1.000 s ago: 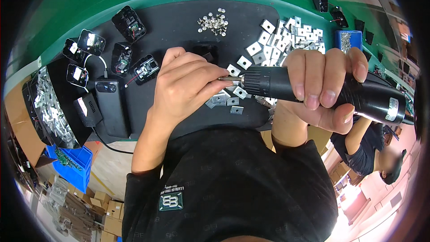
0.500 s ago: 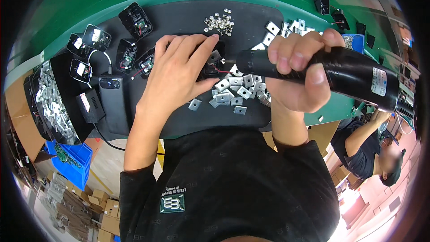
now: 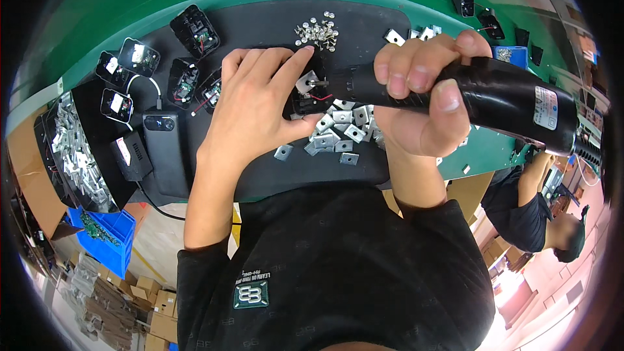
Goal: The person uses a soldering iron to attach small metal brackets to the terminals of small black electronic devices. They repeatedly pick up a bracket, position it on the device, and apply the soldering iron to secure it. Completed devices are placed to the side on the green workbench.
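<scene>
My left hand (image 3: 255, 101) is closed round a small black plastic housing (image 3: 314, 103), thumb at its near side and forefinger at its far side. Inside the housing lies a square metal plate (image 3: 304, 82), with a red wire beside it. A black electric screwdriver (image 3: 507, 99) is gripped in my right hand (image 3: 426, 97). Its bit (image 3: 318, 83) points left and meets the plate; whether a screw sits under the tip I cannot tell. Loose metal plates (image 3: 343, 117) lie just right of the housing, and a heap of screws (image 3: 316, 31) lies beyond it.
Several black housings with circuit boards (image 3: 184, 81) stand to the left, near a black power bank (image 3: 162, 149) with a white cable. A black bin of metal parts (image 3: 81, 156) and a blue crate (image 3: 110, 240) are at far left. Another person (image 3: 530, 214) works at right.
The screwdriver has moved slightly left, bringing its bit into the housing and onto the plate. My left hand has stayed almost still. The person at right has shifted their arms.
</scene>
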A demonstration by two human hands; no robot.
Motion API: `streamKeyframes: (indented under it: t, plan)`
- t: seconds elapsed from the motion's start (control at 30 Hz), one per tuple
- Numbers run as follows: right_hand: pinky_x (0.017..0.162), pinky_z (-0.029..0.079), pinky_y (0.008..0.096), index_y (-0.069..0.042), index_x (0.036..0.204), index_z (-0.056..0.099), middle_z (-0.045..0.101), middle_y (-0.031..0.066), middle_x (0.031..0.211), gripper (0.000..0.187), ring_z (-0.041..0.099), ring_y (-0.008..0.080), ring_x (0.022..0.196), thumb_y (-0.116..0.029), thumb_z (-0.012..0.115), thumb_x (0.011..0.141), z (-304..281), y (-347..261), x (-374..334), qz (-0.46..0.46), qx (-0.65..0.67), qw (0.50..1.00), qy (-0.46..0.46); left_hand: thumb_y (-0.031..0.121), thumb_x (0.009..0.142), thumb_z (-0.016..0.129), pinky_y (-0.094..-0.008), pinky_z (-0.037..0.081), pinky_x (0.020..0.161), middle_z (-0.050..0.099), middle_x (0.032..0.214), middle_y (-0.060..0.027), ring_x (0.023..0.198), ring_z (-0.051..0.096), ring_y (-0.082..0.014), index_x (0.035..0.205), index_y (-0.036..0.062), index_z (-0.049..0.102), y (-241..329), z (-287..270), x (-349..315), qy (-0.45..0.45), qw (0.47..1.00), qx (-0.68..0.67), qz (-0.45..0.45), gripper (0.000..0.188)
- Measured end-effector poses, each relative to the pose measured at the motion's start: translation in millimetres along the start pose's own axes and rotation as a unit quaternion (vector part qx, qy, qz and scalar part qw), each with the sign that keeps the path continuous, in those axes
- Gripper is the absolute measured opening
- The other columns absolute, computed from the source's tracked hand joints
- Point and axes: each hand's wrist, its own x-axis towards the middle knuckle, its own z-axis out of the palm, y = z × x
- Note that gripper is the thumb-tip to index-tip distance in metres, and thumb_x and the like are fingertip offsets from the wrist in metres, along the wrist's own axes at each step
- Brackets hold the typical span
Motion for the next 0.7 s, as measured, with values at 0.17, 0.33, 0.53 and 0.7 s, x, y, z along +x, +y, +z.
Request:
streamKeyframes:
  t: [0.17, 0.33, 0.53, 0.7]
  plan:
    - [0.063, 0.042, 0.0329, -0.009, 0.126, 0.043, 0.051, 0.0030, 0.077, 0.045, 0.049, 0.0146, 0.063, -0.020, 0.060, 0.086, -5.5, -16.6, 1.4, -0.012, 0.003, 0.999, -0.032, 0.029, 0.062, 0.076, -0.0401, 0.032, 0.098, 0.061, 0.113, -0.0121, 0.104, 0.056, -0.0274, 0.121, 0.0034, 0.059, 3.9, -6.0, -3.9, -0.005, 1.000, -0.022, 0.005, 0.066]
    - [0.066, 0.040, 0.0312, -0.009, 0.126, 0.044, 0.049, 0.0017, 0.080, 0.044, 0.046, 0.0124, 0.065, -0.022, 0.058, 0.087, -9.3, -26.8, 2.4, -0.016, 0.008, 0.998, -0.061, 0.020, 0.069, 0.073, -0.0386, 0.033, 0.095, 0.063, 0.112, -0.0080, 0.104, 0.057, -0.0241, 0.123, 0.0070, 0.059, -1.2, -0.3, -5.3, -0.030, 0.999, -0.005, 0.019, 0.057]
    - [0.063, 0.045, 0.0344, -0.012, 0.128, 0.040, 0.053, 0.0037, 0.076, 0.050, 0.053, 0.0171, 0.063, -0.023, 0.064, 0.086, -10.6, -27.8, -3.3, 0.016, 0.011, 1.000, -0.017, 0.012, 0.074, 0.070, -0.0372, 0.033, 0.094, 0.064, 0.111, -0.0054, 0.101, 0.058, -0.0219, 0.118, 0.0111, 0.064, -0.2, -7.5, -2.9, -0.052, 0.998, -0.028, 0.003, 0.045]
    - [0.062, 0.046, 0.0343, -0.013, 0.128, 0.039, 0.054, 0.0038, 0.075, 0.051, 0.054, 0.0177, 0.062, -0.023, 0.066, 0.086, -10.9, -28.3, -4.8, 0.028, 0.011, 1.000, -0.004, 0.009, 0.075, 0.069, -0.0367, 0.033, 0.094, 0.064, 0.107, -0.0050, 0.100, 0.058, -0.0216, 0.115, 0.0120, 0.065, -2.9, -8.1, -3.1, -0.073, 0.997, -0.024, -0.008, 0.041]
